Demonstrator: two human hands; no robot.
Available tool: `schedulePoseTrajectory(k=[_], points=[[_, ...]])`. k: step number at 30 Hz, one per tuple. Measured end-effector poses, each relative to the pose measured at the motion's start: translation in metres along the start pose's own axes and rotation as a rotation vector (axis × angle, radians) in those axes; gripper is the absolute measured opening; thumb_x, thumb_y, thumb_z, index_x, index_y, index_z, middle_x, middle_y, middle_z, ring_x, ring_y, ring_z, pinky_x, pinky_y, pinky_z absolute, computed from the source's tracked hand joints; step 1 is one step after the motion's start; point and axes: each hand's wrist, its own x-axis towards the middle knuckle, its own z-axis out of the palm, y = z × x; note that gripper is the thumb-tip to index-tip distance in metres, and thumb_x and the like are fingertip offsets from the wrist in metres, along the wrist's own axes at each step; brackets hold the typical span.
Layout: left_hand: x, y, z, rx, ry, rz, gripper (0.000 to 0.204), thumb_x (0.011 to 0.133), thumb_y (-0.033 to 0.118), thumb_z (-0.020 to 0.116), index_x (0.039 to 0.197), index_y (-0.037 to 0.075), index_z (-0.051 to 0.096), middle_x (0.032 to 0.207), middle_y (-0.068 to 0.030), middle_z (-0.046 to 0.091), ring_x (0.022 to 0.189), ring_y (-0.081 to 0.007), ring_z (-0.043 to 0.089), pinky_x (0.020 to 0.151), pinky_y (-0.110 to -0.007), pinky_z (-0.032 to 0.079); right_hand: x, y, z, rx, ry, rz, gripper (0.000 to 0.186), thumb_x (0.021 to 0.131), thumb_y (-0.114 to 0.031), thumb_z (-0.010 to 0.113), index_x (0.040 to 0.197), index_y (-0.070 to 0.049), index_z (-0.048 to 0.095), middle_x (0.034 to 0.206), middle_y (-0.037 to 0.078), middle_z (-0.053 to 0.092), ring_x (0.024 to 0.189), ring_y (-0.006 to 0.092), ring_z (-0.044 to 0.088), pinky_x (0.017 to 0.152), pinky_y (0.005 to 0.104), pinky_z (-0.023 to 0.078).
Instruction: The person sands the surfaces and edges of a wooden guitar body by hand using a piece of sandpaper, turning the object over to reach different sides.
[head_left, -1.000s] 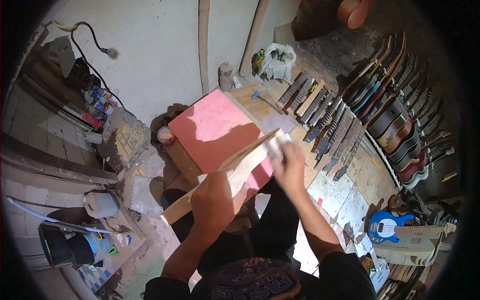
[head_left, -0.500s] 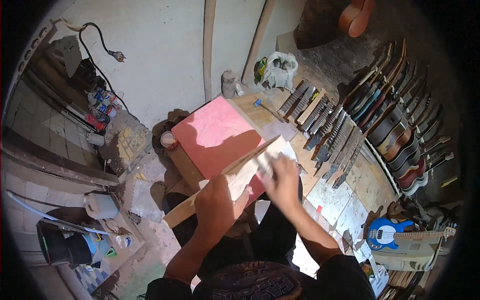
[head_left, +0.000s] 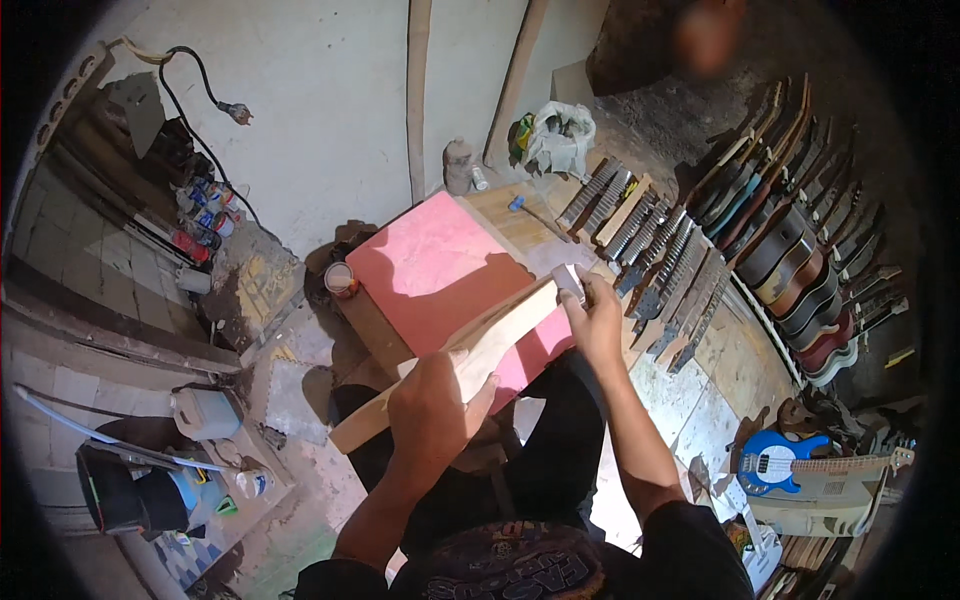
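A long pale wooden guitar-neck blank (head_left: 500,328) lies slantwise over my lap, its near end low on the left and its far end up on the right. My left hand (head_left: 432,405) is wrapped round its lower half and holds it. At the far end, my right hand (head_left: 597,318) pinches a small folded piece of sandpaper (head_left: 569,280), grey-brown and pale at the top. The sandpaper is right by the wood's tip; whether it touches there I cannot tell. Under and beyond the wood is a pink board (head_left: 440,262), partly in shadow.
An open can (head_left: 340,279) stands left of the board. A blue-headed hammer (head_left: 535,215) and several fretted necks (head_left: 655,250) lie on the bench. Guitar bodies (head_left: 785,270) stand in a row at the right, with a blue bass (head_left: 768,465) nearer. Buckets (head_left: 130,490) are at the lower left.
My right hand has slid away and to the right along the wood, to its far end, and the sandpaper shows more clearly. My left hand and the wood stay nearly in place.
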Motion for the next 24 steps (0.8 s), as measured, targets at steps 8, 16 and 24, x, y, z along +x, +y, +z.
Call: schedulePoseTrajectory(k=[8, 16, 24], points=[[-0.009, -0.007, -0.006, -0.017, 0.005, -0.056, 0.049, 0.08, 0.032, 0.09, 0.099, 0.001, 0.057, 0.085, -0.0202, 0.065, 0.076, -0.0432, 0.068, 0.067, -0.05, 0.055, -0.016, -0.008, 0.011, -0.039, 0.007, -0.229, 0.045, 0.089, -0.015, 0.074, 0.13, 0.0, 0.069, 0.116, 0.022, 0.068, 0.111, 0.0378, 0.063, 0.097, 0.0466, 0.05], [-0.005, -0.011, -0.013, -0.047, 0.024, -0.065, 0.049, 0.079, 0.03, 0.091, 0.106, 0.002, 0.06, 0.089, -0.0195, 0.067, 0.082, -0.0433, 0.07, 0.071, -0.05, 0.057, 0.036, 0.087, -0.019, 0.005, -0.187, 0.227, 0.046, 0.089, -0.018, 0.077, 0.13, 0.002, 0.068, 0.099, 0.011, 0.075, 0.091, 0.018, 0.069, 0.083, 0.0344, 0.056], [-0.004, -0.006, -0.008, -0.047, -0.014, -0.094, 0.052, 0.076, 0.03, 0.093, 0.111, 0.005, 0.063, 0.098, -0.0183, 0.068, 0.089, -0.0431, 0.07, 0.075, -0.051, 0.057, -0.027, -0.028, -0.039, -0.044, -0.659, -0.199, 0.109, 0.075, -0.019, 0.083, 0.168, -0.018, 0.028, 0.097, 0.022, 0.075, 0.091, 0.0392, 0.073, 0.086, 0.0464, 0.058]])
